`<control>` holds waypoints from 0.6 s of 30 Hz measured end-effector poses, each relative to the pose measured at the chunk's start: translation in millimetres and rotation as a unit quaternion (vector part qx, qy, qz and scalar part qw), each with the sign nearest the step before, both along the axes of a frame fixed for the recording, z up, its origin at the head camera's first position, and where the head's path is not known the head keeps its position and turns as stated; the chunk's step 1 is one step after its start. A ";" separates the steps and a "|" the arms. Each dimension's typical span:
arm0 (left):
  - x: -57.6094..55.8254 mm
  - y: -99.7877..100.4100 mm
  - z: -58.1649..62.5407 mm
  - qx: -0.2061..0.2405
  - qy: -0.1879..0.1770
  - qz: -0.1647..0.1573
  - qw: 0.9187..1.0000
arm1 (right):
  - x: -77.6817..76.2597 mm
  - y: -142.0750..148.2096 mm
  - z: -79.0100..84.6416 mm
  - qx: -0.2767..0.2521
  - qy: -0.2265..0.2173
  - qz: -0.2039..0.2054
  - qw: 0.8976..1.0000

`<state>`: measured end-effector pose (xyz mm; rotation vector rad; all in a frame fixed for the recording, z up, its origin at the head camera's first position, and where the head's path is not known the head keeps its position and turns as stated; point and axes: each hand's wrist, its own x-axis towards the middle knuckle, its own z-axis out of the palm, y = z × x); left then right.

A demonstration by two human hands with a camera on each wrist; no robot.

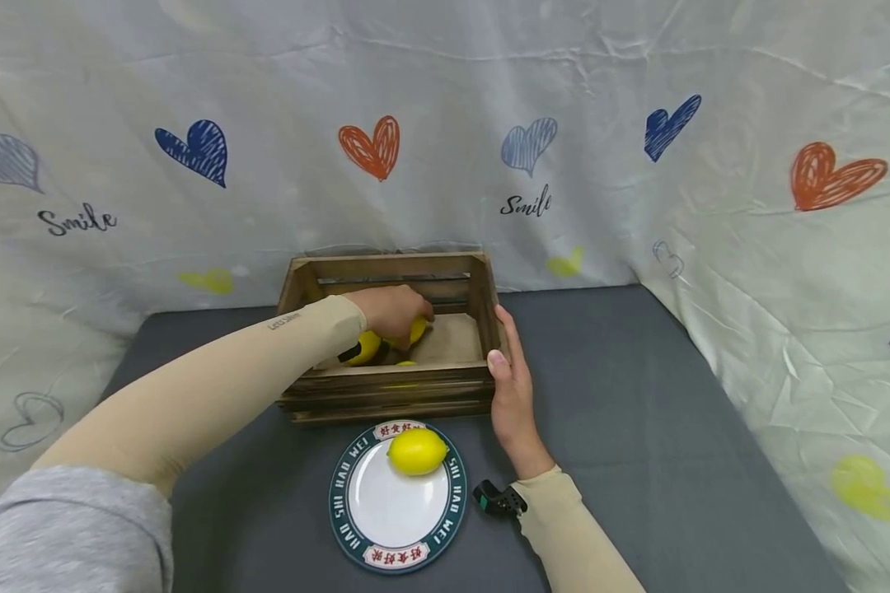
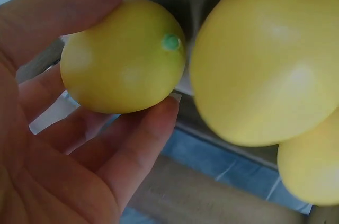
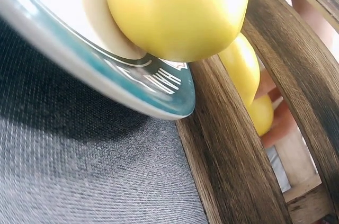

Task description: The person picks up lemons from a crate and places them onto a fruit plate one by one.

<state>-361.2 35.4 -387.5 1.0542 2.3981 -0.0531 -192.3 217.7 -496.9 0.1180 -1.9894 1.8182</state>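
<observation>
**Several lemons, one in a grasp inside the crate**

Three smooth, glossy yellow lemons in the left wrist view: a rounded one with a small green stem dot (image 2: 123, 55), pinched between thumb and curled fingers (image 2: 140, 144) of the left hand (image 1: 395, 310); just beside it, two larger ones (image 2: 265, 60), bare of any touch. All down inside a crate (image 1: 393, 391) of dark, rough-grained wooden slats, rectangular and open-topped, set on a worktop (image 1: 638, 395) covered in dark grey woven cloth. Left hand reached over the near wall, fingers closed round its lemon, forearm in a tan sleeve.

Right hand (image 1: 510, 387) flat against the crate's right outer wall, fingers straight along the wood, thumb on the near corner, grasping nothing. Small black device at that wrist.

In front of the crate, touching or nearly touching its near wall, a round plate (image 1: 393, 519): white centre, teal rim with white lettering and red panels. On its far edge a fourth lemon (image 1: 417, 450), oval and shiny, well apart from both hands. Behind, creased pale cloth printed with hearts.
</observation>
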 end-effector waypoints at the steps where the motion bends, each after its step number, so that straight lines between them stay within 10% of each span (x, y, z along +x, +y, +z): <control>1: 0.9 -1.6 2.3 0.004 0.001 0.000 1.000 | -0.1 -0.4 0.0 -0.001 0.000 0.000 1.000; 18: 34.3 -34.9 51.5 0.069 0.041 -0.001 0.997 | -0.3 -2.4 0.9 0.004 -0.004 -0.006 1.000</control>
